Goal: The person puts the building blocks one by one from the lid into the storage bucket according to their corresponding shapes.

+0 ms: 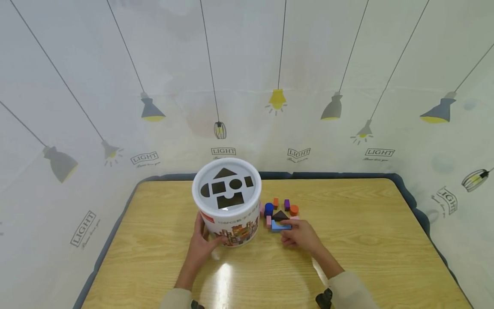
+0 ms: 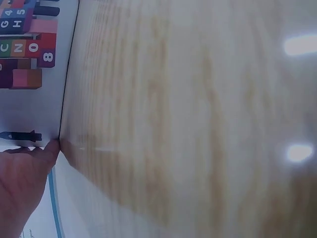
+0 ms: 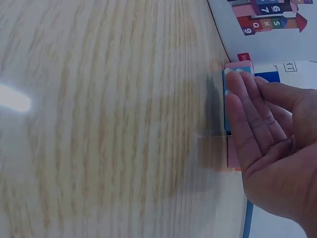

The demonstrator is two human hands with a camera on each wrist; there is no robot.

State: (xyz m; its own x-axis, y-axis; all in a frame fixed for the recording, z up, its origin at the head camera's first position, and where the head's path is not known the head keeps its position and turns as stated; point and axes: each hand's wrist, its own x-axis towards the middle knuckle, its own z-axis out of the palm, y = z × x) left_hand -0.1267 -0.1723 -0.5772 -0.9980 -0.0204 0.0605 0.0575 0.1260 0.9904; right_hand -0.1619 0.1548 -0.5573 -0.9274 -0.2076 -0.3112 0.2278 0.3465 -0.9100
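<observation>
Wooden table (image 1: 347, 240) against a lamp-print backdrop. At frame centre, left hand (image 1: 202, 244) curled around the lower side of a white shape-sorter bucket (image 1: 227, 201), thumb across its printed wall. Just right of it, right hand (image 1: 301, 234) with fingers straight, touching a light blue block (image 1: 277, 226) beside a small cluster of coloured blocks (image 1: 279, 208).

A staged tabletop booth: wooden table (image 1: 366, 240) enclosed by lamp-printed curtain (image 1: 308, 86).
</observation>
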